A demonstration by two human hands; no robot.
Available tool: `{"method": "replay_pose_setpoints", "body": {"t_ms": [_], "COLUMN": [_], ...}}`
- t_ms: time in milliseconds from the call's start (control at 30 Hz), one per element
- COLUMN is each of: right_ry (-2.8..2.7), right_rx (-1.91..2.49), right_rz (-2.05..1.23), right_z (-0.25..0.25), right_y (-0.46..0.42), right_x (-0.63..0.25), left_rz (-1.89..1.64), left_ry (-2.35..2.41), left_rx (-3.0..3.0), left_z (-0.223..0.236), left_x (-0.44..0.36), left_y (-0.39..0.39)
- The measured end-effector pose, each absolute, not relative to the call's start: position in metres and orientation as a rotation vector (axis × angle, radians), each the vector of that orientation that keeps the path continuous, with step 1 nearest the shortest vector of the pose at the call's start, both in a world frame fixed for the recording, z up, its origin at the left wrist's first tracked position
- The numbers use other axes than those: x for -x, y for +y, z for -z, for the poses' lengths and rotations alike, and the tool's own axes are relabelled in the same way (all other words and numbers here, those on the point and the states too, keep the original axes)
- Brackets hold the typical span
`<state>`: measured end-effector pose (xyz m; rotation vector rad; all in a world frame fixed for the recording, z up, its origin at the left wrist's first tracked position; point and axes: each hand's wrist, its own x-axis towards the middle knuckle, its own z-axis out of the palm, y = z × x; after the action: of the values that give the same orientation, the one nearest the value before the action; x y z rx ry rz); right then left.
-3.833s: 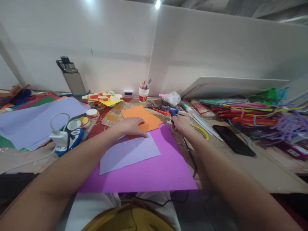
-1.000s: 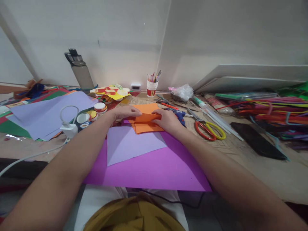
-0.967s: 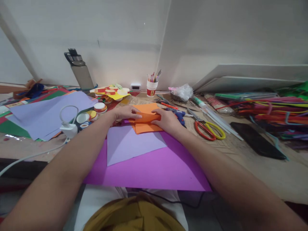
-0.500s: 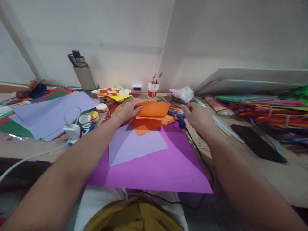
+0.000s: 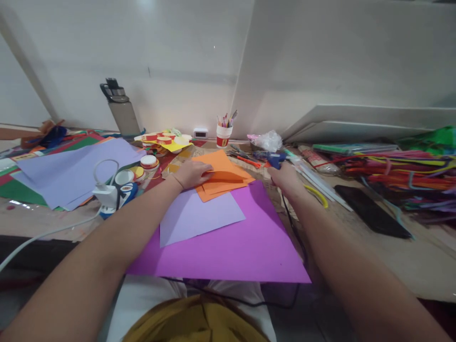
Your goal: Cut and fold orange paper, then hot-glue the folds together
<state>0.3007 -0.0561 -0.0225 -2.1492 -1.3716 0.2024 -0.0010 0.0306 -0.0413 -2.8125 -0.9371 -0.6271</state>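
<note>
My left hand [image 5: 192, 174] is closed on the left edge of the orange paper [image 5: 219, 164], fingers curled over it and thumb hidden. Under that paper, more orange paper and a lavender sheet [image 5: 201, 216] overlap a large purple sheet [image 5: 228, 259], which reaches past the table's front edge. To the right, my right hand [image 5: 285, 175] grips a blue glue gun [image 5: 275, 160] by its handle, nozzle pointing left. A black cord hangs from beneath that hand and runs along the purple sheet's right side.
Paper-cup pieces [image 5: 148, 162] and a power strip with a white plug [image 5: 107, 194] stand left. A cup of pens [image 5: 224, 135] and a water bottle [image 5: 123, 111] are at the back. Right lie a black phone [image 5: 372, 211] and pipe cleaners [image 5: 399, 175].
My right hand has taken hold of the glue gun and lifted it slightly from the table. The raised orange paper has been lowered flatter by my left hand.
</note>
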Motion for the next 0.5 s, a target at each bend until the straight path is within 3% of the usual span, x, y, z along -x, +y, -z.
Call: {"method": "replay_pose_setpoints", "body": {"t_ms": [133, 267, 500], "right_ry": [-1.029, -1.05, -1.529], "right_rx": [1.618, 1.143, 1.142], "right_rz": [-0.356, -0.472, -0.615], "right_z": [0.016, 0.001, -0.006], "right_y": [-0.059, -0.078, -0.112], "right_x": [-0.292, -0.27, -0.243], "left_rz": [0.695, 0.811, 0.998], "left_ry": [-0.821, -1.098, -1.377], "left_rx": [3.173, 3.225, 3.133], "left_z": [0.045, 0.045, 0.043], "left_x": [0.004, 0.005, -0.006], "left_y": [0.043, 0.047, 0.039]}}
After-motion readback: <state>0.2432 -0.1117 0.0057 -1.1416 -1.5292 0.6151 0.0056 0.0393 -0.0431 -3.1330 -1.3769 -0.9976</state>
